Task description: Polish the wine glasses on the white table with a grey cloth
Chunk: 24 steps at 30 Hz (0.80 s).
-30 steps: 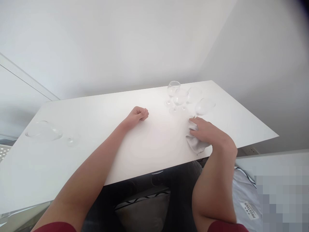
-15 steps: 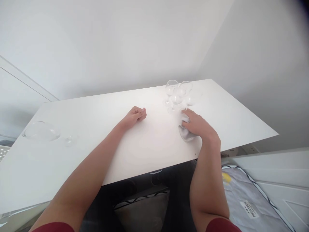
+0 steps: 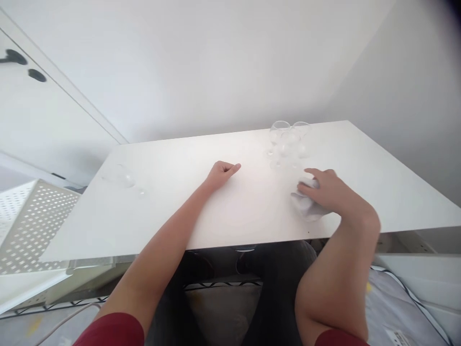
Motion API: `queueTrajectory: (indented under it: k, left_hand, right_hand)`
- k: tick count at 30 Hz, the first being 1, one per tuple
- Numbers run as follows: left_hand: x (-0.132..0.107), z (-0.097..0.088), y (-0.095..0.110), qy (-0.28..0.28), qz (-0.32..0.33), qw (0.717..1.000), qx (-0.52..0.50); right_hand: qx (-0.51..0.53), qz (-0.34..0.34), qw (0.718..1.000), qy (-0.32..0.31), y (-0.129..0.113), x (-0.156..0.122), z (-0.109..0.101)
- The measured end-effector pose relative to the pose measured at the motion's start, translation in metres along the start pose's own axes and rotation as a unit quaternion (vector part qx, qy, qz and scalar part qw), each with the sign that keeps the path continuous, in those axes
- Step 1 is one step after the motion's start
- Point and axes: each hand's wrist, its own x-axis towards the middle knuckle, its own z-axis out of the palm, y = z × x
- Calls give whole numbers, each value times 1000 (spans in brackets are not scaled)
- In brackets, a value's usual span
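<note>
My right hand [image 3: 326, 191] lies on a white cloth [image 3: 306, 207] near the front right of the white table [image 3: 201, 202], fingers curled over the cloth. Just beyond it stands a cluster of clear stemmed glasses [image 3: 287, 141]. My left hand [image 3: 222, 173] rests on the table's middle as a loose fist, with nothing visible in it. A single clear glass [image 3: 120, 176] lies on its side at the far left of the table.
A white perforated metal panel [image 3: 32, 211] stands to the left of the table. White walls rise behind and to the right. A grey cushion [image 3: 223, 307] and a padded grey cover [image 3: 399, 307] lie below the table's front edge.
My view has swung to the right and the table shifted in frame. My right hand slid the cloth a little over the table by the glasses. My left fist stayed put.
</note>
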Motion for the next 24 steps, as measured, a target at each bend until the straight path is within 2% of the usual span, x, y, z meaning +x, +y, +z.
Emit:
queueTrajectory:
  k: [3, 7, 10, 12, 14, 16, 20, 22, 24]
  left_hand:
    - [-32, 7, 6, 159, -16, 986, 50]
    - [-104, 2, 13, 325, -45, 944, 0]
    - [-154, -22, 11, 458, -51, 885, -65]
    - [-174, -48, 8, 536, -92, 823, -167]
    - [-182, -77, 6, 550, -146, 768, -294]
    - [-181, -102, 6, 543, -154, 751, -342]
    - [-169, -131, 6, 479, -118, 781, -382]
    - [-163, -137, 4, 447, -81, 794, -404]
    - [-157, -138, 0, 431, -51, 792, -429]
  right_hand:
    - [90, 31, 994, 54, -14, -18, -13]
    - [244, -6, 968, 49, -37, -29, -10]
    - [328, -61, 942, 20, -50, -26, 4]
    - [374, -121, 919, -20, -59, -23, 15]
    - [418, -172, 891, -51, -69, -21, 28]
    - [460, -185, 866, -63, -83, -20, 42]
    - [547, -181, 811, -102, -112, -23, 70]
    - [540, -188, 811, -121, -122, -24, 82]
    - [505, -196, 832, -121, -128, -25, 92]
